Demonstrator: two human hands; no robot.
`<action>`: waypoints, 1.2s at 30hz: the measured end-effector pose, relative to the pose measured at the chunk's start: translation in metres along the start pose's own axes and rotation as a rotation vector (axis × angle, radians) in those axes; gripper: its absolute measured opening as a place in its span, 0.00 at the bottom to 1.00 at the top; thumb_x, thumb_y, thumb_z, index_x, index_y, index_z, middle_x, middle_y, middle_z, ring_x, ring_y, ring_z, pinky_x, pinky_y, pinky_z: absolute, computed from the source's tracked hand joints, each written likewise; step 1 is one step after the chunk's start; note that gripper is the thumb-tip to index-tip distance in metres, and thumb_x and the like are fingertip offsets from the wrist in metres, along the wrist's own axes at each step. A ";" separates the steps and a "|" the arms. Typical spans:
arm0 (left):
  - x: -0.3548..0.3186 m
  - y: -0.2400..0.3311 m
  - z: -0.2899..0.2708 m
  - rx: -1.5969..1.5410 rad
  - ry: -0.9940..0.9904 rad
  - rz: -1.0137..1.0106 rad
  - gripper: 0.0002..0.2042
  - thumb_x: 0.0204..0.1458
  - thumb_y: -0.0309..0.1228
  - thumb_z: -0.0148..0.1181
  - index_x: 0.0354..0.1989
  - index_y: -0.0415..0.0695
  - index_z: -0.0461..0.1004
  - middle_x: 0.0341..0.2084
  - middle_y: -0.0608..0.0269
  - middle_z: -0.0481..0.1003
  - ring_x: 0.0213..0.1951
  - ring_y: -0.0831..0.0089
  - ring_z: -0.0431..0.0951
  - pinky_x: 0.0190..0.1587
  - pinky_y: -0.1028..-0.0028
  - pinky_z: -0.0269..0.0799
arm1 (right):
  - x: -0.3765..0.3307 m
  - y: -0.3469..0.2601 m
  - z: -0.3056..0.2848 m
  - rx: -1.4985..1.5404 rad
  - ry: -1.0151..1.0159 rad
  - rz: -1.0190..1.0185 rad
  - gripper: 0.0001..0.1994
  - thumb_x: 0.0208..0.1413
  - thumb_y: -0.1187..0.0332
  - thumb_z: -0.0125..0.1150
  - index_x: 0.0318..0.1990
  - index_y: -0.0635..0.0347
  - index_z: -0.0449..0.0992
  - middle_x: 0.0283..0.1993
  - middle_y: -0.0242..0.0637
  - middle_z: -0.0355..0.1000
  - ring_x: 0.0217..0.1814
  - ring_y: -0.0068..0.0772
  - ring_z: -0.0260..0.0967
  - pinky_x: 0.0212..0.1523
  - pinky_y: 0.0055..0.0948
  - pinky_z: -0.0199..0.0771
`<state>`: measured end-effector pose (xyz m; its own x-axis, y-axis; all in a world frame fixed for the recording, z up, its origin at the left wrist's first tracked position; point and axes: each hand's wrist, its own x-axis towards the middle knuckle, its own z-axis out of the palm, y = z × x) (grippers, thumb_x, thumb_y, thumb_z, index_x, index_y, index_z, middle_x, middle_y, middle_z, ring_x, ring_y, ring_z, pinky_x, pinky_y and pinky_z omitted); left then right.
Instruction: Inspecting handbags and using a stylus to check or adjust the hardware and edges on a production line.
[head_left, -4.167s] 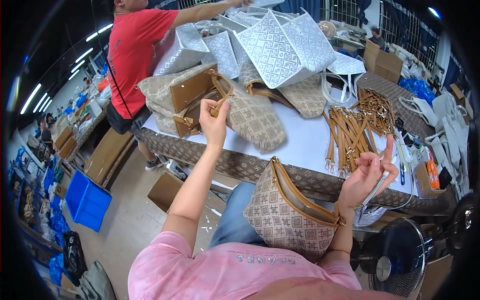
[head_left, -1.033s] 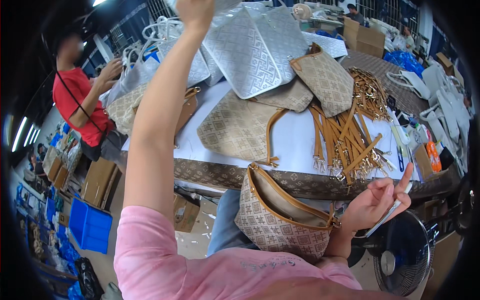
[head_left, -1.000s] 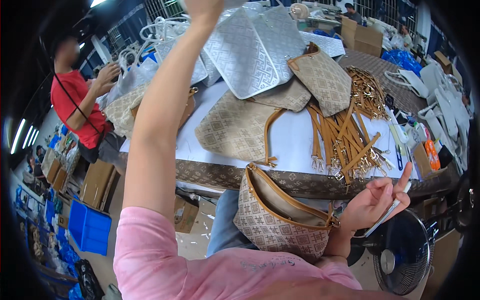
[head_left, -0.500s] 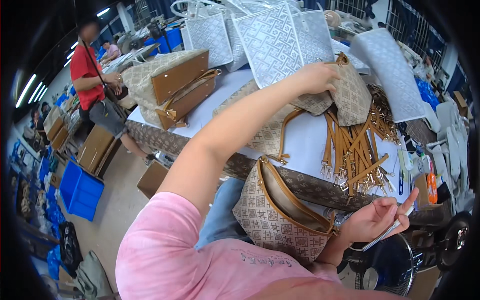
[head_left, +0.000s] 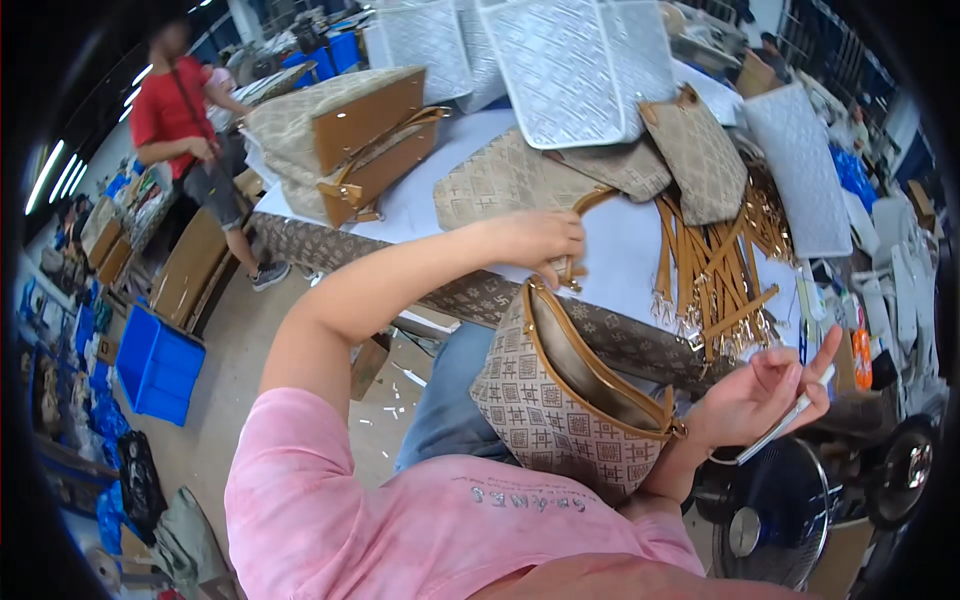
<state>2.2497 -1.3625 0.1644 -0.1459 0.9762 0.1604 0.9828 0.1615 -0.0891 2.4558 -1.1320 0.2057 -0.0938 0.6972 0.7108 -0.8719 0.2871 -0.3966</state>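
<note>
A beige patterned handbag [head_left: 545, 405] with tan trim lies open on my lap. My left hand [head_left: 535, 238] reaches across to its far rim, fingers curled around the end of a tan strap [head_left: 570, 268] that runs from a flat beige bag [head_left: 495, 185] on the table. To the right of the handbag, my right hand [head_left: 765, 395] is raised with fingers spread, a thin white tool [head_left: 790, 420] pinched between them.
The white-topped table [head_left: 625, 250] carries a heap of tan straps [head_left: 715, 270], beige bags with brown panels [head_left: 345, 140] and silver-white quilted bags [head_left: 575, 65]. A person in a red shirt [head_left: 180, 110] stands at far left. A blue crate [head_left: 160, 365] and a fan [head_left: 765, 525] are on the floor.
My left arm came down from the silver bags at the back of the table to the rim of the handbag on my lap. My right hand stayed roughly where it was.
</note>
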 end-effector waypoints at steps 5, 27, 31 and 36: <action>-0.012 -0.050 -0.063 -0.082 0.277 -0.118 0.11 0.43 0.36 0.66 0.33 0.47 0.73 0.33 0.58 0.71 0.41 0.58 0.71 0.43 0.63 0.68 | 0.002 -0.013 0.003 0.044 -0.074 -0.004 0.05 0.60 0.78 0.45 0.40 0.57 0.59 0.67 0.62 0.54 0.28 0.23 0.64 0.27 0.15 0.63; -0.074 0.171 0.050 -0.263 0.797 -0.249 0.14 0.51 0.38 0.63 0.17 0.45 0.72 0.16 0.62 0.67 0.35 0.67 0.72 0.44 0.64 0.65 | 0.002 -0.015 0.008 0.003 -0.118 -0.077 0.05 0.59 0.78 0.46 0.38 0.59 0.57 0.55 0.73 0.62 0.35 0.27 0.70 0.24 0.18 0.59; -0.096 0.198 0.027 -0.092 0.981 -0.108 0.11 0.44 0.30 0.66 0.17 0.44 0.69 0.18 0.63 0.69 0.36 0.66 0.72 0.44 0.61 0.64 | 0.002 -0.002 0.021 -0.007 -0.159 -0.092 0.04 0.60 0.75 0.45 0.39 0.59 0.57 0.53 0.72 0.63 0.34 0.28 0.70 0.25 0.20 0.62; -0.108 0.206 0.008 -0.052 0.854 -0.959 0.21 0.38 0.26 0.64 0.45 0.42 0.69 0.61 0.43 0.59 0.63 0.51 0.60 0.62 0.52 0.56 | -0.024 0.020 0.062 0.330 -0.393 0.193 0.04 0.64 0.68 0.45 0.40 0.57 0.60 0.60 0.70 0.59 0.23 0.30 0.68 0.26 0.20 0.70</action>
<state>2.4675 -1.4335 0.1210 -0.6942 0.0688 0.7165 0.5318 0.7199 0.4461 2.4110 -1.1836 0.2172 -0.3842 0.4008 0.8317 -0.9197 -0.0871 -0.3828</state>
